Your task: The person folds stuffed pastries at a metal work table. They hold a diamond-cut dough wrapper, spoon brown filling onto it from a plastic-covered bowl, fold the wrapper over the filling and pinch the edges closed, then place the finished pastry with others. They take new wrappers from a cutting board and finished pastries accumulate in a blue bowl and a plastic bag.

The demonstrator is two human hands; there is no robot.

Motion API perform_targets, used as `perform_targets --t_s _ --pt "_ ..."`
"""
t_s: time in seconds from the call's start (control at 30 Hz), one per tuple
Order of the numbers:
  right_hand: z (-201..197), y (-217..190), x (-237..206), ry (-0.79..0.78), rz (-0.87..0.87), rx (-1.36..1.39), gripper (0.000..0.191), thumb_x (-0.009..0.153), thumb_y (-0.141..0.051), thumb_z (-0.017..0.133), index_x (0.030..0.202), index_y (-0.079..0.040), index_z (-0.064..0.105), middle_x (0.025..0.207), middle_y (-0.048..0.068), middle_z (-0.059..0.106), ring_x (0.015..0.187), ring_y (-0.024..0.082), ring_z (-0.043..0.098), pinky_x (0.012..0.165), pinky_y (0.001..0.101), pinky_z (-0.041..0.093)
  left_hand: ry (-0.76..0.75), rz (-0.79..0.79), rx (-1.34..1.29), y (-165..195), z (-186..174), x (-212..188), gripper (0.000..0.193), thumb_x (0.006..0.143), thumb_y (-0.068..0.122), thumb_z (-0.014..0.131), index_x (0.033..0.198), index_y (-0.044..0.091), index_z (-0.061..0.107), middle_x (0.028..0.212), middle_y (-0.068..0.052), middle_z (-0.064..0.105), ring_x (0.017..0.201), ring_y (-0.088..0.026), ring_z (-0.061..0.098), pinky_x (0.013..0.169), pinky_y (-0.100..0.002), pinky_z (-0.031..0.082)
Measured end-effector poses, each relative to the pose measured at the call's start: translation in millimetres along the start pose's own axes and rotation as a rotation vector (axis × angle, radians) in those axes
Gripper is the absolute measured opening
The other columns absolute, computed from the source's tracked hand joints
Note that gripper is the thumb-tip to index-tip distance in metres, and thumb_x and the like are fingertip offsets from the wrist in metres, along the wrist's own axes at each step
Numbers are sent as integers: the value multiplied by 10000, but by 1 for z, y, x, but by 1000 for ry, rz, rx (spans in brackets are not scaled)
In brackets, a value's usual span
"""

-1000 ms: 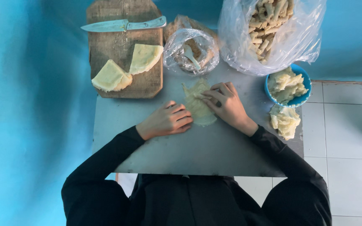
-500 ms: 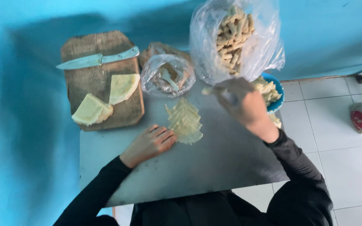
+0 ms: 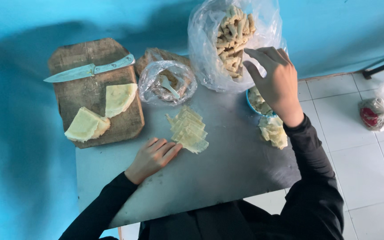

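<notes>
Long black sleeves on both arms, plain fabric, no print or markings visible. Cuffs snug, ending at wrists. Soft creases along right sleeve near elbow and forearm; left sleeve smoother, slightly glossy. Torso at bottom edge in same dark clothing, details lost in shadow. Left hand [image 3: 153, 156] and right hand [image 3: 277, 82] bare: no gloves, rings, watch or bracelets visible.

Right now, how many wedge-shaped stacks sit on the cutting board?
2: one wedge stack at the board's near-left corner, another wedge stack at its right edge, below the knife.
</notes>
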State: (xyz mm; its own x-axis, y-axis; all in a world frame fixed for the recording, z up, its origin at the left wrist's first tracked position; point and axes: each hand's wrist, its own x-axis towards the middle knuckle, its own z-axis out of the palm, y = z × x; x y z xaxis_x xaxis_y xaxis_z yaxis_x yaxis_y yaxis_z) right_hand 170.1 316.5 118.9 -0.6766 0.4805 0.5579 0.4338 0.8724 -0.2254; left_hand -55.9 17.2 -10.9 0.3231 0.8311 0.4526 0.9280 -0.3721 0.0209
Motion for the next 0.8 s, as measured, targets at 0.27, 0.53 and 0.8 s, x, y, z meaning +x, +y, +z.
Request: perform_targets --t_s 0.27,0.53,0.8 --pt "-18 -1 -76 -175 187 47 315 888 -253 820 1141 -82 745 1036 95 628 1029 296 573 922 413 480 61 -25 -80 -1 -3 4 320 890 133 742 1197 71 681 1048 -15 735 890 -163 678 754 -319 505" --pt "6 11 -130 -177 230 -16 312 847 -225 816 1135 -115 767 1118 73 619 1096 316 534 976 402 464 60 -21 -120 -2 -4 6 323 876 129 760 1185 79 680 1050 -17 738 884 -169 689 746 -322 521" --pt "-15 -22 -137 -207 282 40 291 907 -106 787 1193 -156 774 1159 59 619 1044 280 512 965 386 457 -29 -38 -13 1 -4 5 483 892 123 720 1373 118 674 1078 5 714 927 -154 676 814 -316 530"
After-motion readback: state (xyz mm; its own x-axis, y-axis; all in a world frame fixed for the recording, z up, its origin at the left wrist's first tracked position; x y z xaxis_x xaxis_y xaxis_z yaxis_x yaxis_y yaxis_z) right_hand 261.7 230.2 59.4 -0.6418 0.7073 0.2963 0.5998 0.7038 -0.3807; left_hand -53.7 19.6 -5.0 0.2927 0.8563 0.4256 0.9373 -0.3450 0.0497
